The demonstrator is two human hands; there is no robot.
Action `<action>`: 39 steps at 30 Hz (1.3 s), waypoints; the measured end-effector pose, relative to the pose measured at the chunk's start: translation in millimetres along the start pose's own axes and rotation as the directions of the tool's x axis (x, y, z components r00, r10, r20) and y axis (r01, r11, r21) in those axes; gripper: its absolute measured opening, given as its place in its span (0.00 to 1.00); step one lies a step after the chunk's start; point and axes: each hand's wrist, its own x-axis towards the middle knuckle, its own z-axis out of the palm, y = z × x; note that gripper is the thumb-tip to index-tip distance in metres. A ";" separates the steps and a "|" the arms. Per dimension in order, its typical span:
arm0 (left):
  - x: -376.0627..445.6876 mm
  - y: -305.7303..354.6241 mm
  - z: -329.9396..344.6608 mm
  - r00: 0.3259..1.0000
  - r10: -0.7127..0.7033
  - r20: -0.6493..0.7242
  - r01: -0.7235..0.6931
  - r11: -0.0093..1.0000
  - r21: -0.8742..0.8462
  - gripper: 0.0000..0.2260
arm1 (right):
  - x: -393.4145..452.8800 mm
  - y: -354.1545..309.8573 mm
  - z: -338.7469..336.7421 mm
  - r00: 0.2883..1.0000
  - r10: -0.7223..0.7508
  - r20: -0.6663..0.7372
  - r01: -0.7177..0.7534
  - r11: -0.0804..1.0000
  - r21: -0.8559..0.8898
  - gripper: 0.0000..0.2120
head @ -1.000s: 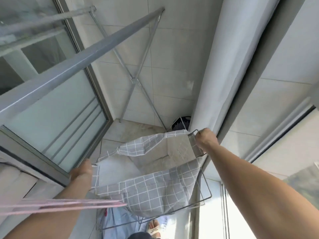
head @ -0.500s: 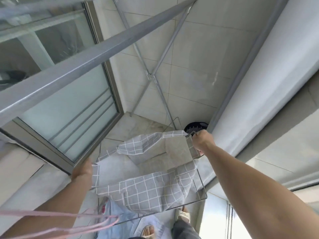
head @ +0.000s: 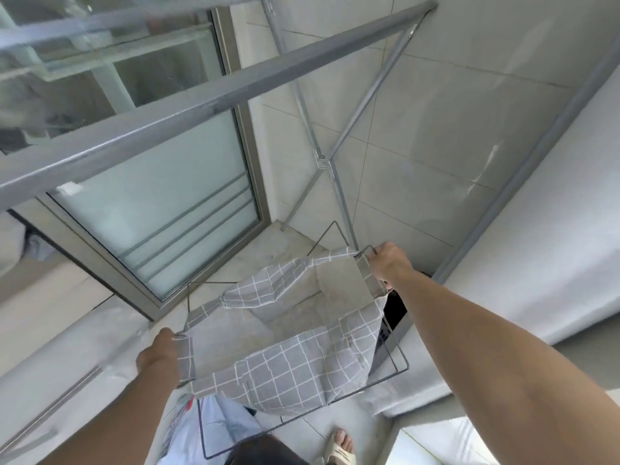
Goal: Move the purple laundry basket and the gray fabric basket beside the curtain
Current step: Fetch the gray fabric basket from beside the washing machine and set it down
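Note:
The gray fabric basket (head: 288,357), checked cloth hung in a thin wire frame, is held up off the floor in front of me. My left hand (head: 157,355) grips its near left rim. My right hand (head: 391,261) grips the wire handle at its far right corner. The basket looks empty inside. The white curtain (head: 536,236) hangs along the right, just beyond my right arm. The purple laundry basket is not in view.
A gray drying rack bar (head: 208,99) crosses overhead, its crossed legs (head: 323,161) standing by the tiled wall. A frosted window (head: 161,203) is at the left. A dark object (head: 394,310) sits behind the basket. My sandalled foot (head: 339,448) is on the floor tiles.
The view has swung and I have stepped forward with the basket. The pink hanger at the lower left has left the frame. Both hands keep their grip.

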 end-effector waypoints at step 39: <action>48.9 26.7 64.1 0.964 -0.242 -0.110 0.192 0.920 -0.343 0.10 | 198.0 -190.0 68.9 0.824 -0.179 0.537 0.424 0.824 -0.376 0.13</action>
